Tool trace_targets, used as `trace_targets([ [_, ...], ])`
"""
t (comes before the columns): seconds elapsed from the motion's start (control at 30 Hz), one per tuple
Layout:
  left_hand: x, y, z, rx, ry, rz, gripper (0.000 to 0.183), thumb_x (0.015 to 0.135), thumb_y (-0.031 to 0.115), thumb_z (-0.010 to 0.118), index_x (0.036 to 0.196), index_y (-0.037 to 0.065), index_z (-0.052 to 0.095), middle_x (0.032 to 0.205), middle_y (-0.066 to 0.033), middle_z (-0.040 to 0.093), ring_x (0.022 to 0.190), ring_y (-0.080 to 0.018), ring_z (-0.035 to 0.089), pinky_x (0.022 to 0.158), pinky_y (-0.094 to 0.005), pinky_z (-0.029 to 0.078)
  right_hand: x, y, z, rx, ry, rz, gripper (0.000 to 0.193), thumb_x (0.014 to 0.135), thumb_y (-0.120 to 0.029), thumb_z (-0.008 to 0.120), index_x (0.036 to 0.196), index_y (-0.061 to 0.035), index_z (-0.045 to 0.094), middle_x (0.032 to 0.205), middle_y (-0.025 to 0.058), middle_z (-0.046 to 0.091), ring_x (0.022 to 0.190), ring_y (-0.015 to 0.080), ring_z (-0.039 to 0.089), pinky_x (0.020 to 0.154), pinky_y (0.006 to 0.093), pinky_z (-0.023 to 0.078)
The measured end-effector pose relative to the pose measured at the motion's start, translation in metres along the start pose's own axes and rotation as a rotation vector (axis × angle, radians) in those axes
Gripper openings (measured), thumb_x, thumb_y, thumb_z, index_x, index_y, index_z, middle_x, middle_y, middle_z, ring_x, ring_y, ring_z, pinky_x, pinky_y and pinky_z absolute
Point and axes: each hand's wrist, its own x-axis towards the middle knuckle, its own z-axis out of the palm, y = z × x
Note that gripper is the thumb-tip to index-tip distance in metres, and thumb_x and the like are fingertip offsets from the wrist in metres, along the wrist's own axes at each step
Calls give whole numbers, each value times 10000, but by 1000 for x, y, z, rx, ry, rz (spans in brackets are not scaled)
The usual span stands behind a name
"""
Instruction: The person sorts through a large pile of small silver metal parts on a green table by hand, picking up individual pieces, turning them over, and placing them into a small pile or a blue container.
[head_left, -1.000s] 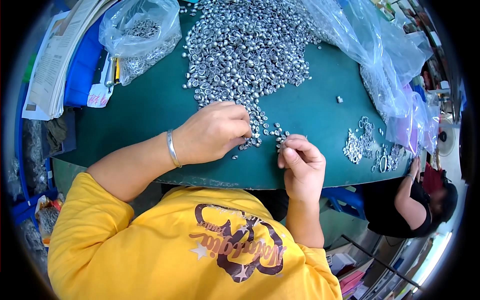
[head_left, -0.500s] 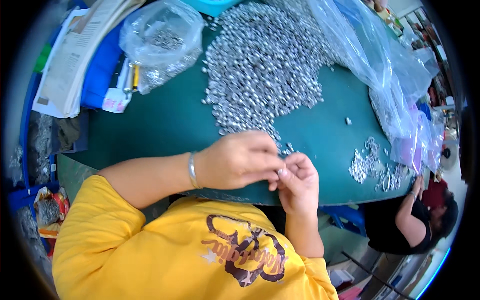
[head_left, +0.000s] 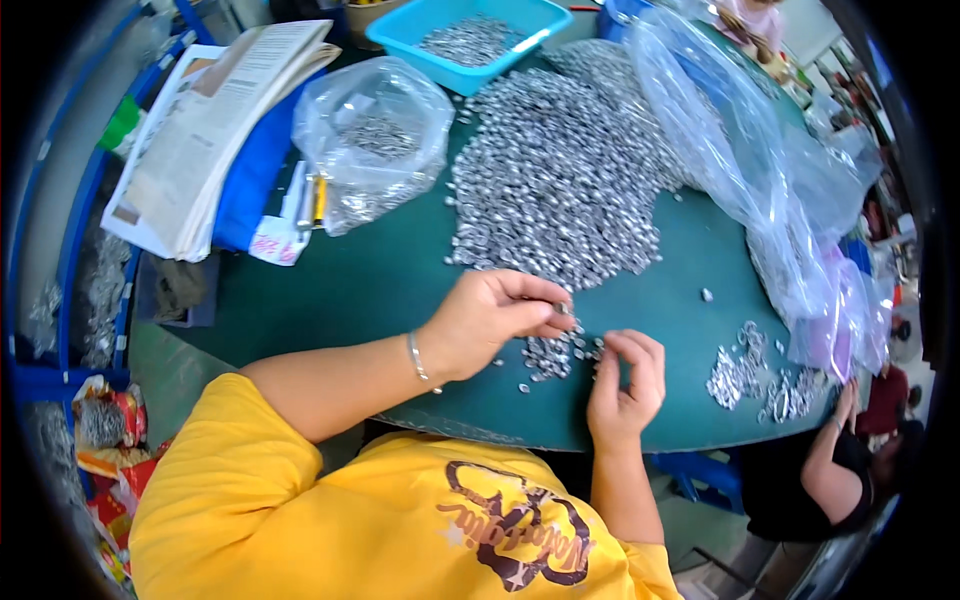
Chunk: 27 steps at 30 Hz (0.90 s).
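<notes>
Left hand [head_left: 478, 325] and right hand [head_left: 628, 392] now parted
Their fingers met half a second ago; the gap suggests that contact is over. The left's seem to pinch a metal piece [head_left: 563, 309]; whether the right's curled ones grip anything, I cannot tell. Loose pieces [head_left: 546, 360] lie between them, the heap [head_left: 555, 185] beyond.
</notes>
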Motion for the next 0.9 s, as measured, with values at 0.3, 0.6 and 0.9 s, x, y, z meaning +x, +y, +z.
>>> trace_targets([
  [0.3, -1, -6, 5, 197, -29, 26, 142, 836, 8, 554, 964, -50, 573, 918, -116, 624, 827, -163, 627, 732, -244, 517, 14, -17, 6, 190, -100, -59, 243, 693, 50, 666, 928, 7, 617, 835, 130, 585, 714, 230, 583, 610, 284, 482],
  [0.6, -4, -6, -1, 283, -14, 216, 96, 847, -5, 536, 932, -31, 572, 870, -100, 617, 777, -144, 616, 714, -254, 519, 72, -14, -27, -18, 10, -440, 232, 643, 85, 642, 847, -24, 622, 796, 108, 596, 695, 245, 579, 615, 315, 483],
  [0.9, -3, 4, -4, 886, 87, 549, 98, 782, -20, 604, 876, 5, 597, 830, -32, 581, 678, -64, 539, 580, -190, 419, 199, 55, -60, -358, 266, -404, 125, 728, 46, 561, 830, 8, 623, 823, 132, 621, 726, 288, 600, 649, 318, 483],
])
